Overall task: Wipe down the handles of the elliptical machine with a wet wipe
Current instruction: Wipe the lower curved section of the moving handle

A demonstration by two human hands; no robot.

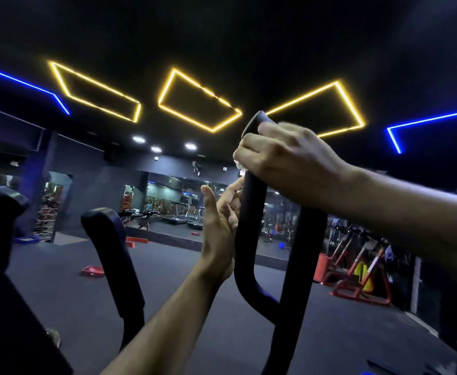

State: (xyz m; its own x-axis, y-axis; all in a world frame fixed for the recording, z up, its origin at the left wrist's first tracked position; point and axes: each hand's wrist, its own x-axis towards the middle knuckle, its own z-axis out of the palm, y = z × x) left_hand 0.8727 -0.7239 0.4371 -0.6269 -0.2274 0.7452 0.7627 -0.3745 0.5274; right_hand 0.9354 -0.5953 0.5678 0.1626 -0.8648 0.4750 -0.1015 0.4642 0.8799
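Head view: the right hand [289, 161] is wrapped over the upper end of the right handle [250, 217] of the elliptical machine, its fingers curled round the black bar just below the rounded tip; the grip is clamped on the handle with the wet wipe [239, 164] pressed beneath it, only a small pale edge of the wipe showing under the fingers at the left side of the bar; the left hand [220, 226] stands just beside the same handle lower down, palm toward the bar, thumb raised and apart, fingers mostly straight with their tips touching or almost touching the bar, so its grip is apart and holds nothing; a second dark tube [300, 255] rises to the right of the handle and joins it lower down; the left handle [108, 244], padded and black, stands well apart to the left; farther left a dark rounded part [1, 209] is blurred; beyond lie the dark gym floor [168, 266], a mirrored wall [173, 204] showing treadmills, red racks [357, 272] at right, and yellow light outlines [197, 101] with blue light strips [427, 120] on the black ceiling.
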